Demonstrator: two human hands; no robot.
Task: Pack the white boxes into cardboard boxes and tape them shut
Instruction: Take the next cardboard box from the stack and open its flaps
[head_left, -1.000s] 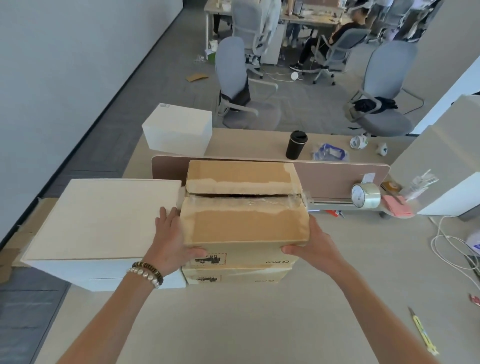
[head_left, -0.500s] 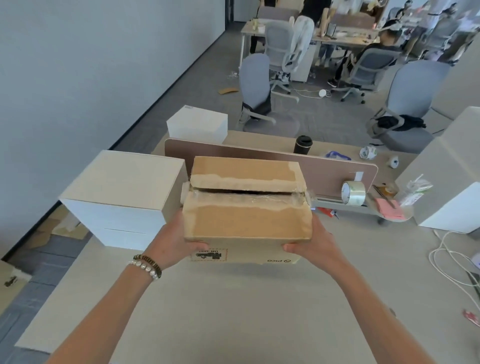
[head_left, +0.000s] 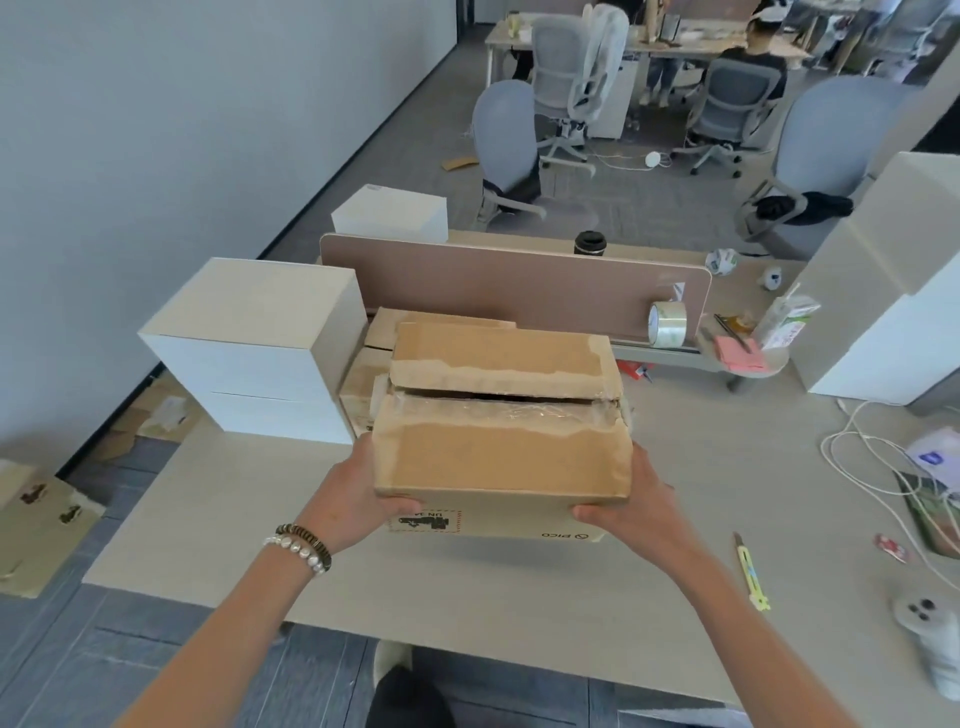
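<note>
Two hands: you have both on the cardboard box (head_left: 501, 441), one at each near corner, arms stretched forward from the near edge of the frame.
Left hand (head_left: 358, 496): your palm lies against the box's left side, thumb hooked over the near face just under the top flap; the grip is grasping the box. Beaded bracelets (head_left: 301, 545) sit on that wrist.
Right hand (head_left: 631, 506): it mirrors the left, palm flat on the right side, thumb curled across the near lower edge; this grip is also grasping the box.
Cardboard box: you hold it above the tabletop (head_left: 467, 587), roughly level, the printed label on its near face upside down. Its two top flaps lie folded down with a dark gap between them, and torn clear tape clings along the seam.
Second cardboard box (head_left: 363, 384): it stands behind and left of the one you hold, mostly hidden by it.
White boxes (head_left: 254, 348): a stack of two stands on the far left of the tabletop, just beside the second cardboard box. Another white box (head_left: 392, 215) rests beyond the divider panel (head_left: 519, 286).
Tape roll (head_left: 666, 325): it stands upright against the divider, to the far right of your box.
Utility knife (head_left: 750, 571): it lies on the tabletop near your right forearm, apart from it.
</note>
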